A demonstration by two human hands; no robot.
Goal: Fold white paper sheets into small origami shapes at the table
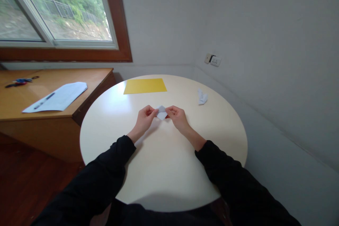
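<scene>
Round and cream, the worktop (164,169) carries a small folded white paper (161,112), pinched between left hand (144,118) and right hand (178,116), each grip clamped on one edge. It looks light, thin, easily creased; holding the corners seems safest.

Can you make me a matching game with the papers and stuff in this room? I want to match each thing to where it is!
Things:
1. small white folded paper
2. yellow sheet
3. crumpled white paper
4. pen

Places:
A. far side of the round table
B. on the paper on the wooden desk
C. between the left hand and right hand
D. table's right side

Pairs: 1-C, 2-A, 3-D, 4-B
</scene>
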